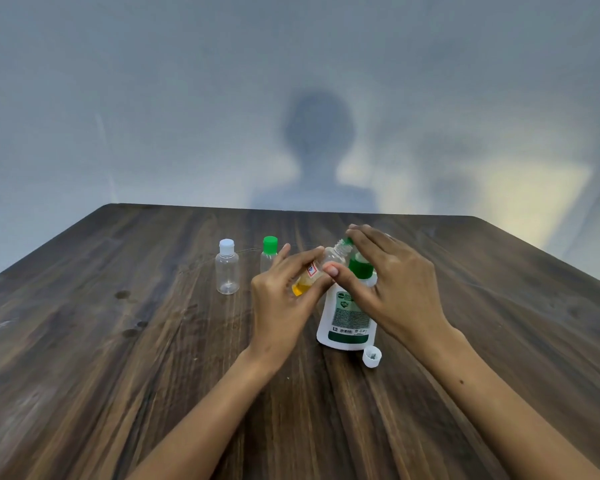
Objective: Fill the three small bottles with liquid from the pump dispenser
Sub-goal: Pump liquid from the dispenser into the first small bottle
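My left hand (280, 303) grips a small clear bottle (321, 270), tilted, with yellow liquid at its bottom and its open neck up under the green pump nozzle. My right hand (392, 282) lies over the green pump head of the white dispenser (349, 317), fingers straight, pressing on top. Two more small bottles stand upright to the left: one clear with a white cap (227, 268), one with a green cap (269, 254), partly hidden behind my left fingers.
A loose white cap (372, 356) lies open side up on the dark wooden table (153, 341), just right of the dispenser's base. A grey wall rises behind the table's far edge.
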Available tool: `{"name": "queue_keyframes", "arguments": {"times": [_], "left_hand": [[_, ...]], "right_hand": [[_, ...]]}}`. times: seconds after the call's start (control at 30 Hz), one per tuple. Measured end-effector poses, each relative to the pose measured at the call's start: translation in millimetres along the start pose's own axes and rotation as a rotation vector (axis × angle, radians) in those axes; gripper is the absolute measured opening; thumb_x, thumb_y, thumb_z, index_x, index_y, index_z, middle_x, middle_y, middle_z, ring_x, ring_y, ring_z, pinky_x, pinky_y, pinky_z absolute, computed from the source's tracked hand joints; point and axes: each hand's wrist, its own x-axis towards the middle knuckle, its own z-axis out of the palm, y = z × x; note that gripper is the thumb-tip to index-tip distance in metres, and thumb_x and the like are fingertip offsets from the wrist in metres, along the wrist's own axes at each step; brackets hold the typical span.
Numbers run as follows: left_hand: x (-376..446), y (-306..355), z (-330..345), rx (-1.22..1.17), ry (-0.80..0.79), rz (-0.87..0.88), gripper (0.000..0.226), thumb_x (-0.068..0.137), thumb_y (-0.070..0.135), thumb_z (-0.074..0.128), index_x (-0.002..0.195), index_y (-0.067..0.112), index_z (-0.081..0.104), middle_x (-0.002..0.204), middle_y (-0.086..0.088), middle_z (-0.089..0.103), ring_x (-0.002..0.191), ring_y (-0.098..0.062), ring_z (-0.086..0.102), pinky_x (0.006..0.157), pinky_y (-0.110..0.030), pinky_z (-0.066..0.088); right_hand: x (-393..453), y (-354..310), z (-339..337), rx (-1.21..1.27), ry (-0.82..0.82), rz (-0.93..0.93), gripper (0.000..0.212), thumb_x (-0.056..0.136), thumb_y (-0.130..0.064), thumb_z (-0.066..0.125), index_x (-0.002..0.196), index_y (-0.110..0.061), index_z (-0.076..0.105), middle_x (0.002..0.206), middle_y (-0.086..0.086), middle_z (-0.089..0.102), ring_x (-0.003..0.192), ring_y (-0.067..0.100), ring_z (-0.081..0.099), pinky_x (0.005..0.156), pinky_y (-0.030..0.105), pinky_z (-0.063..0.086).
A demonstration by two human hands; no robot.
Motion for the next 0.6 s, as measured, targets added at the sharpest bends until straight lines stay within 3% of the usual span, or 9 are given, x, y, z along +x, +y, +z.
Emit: {"name": "queue_keyframes", "arguments": {"times": [0.17,0.4,0.6], "left_hand": [[-0.5,0.1,-1.4,0.006,-0.009,0.001,0.039,0.083,0.037,0.064,0.107,0.008,0.072,0.102,0.013,0.067,0.087,0.012,0.064,0.112,-0.024,0.036],[-0.7,1.8,-1.7,-0.005,-0.01,-0.024,0.042,0.083,0.039,0.065,0.108,0.006,0.072,0.1,0.004,0.073,0.087,-0.004,0.07,0.112,-0.031,0.039],[-0.2,5.1,-1.5,0.004,-0.007,-0.003,0.057,0.088,0.057,0.054,0.106,0.006,0.072,0.101,0.01,0.068,0.087,-0.002,0.068,0.112,-0.024,0.035]], "right_hand": [[-3.7,-4.3,5.7,0.007,0.011,0.028,0.081,0.089,-0.073,0.023,0.107,-0.009,0.069,0.106,0.002,0.069,0.093,0.019,0.066,0.072,0.019,0.039],[1.6,-2.9,0.1,0.034,-0.014,0.021,0.084,0.089,-0.074,0.018,0.114,-0.011,0.068,0.117,0.002,0.067,0.106,0.019,0.063,0.077,0.024,0.044],[-5.5,-4.9,4.4,0.029,-0.025,0.027,0.083,0.089,-0.074,0.021,0.11,-0.009,0.068,0.111,0.004,0.069,0.097,0.02,0.066,0.075,0.019,0.037]]}}
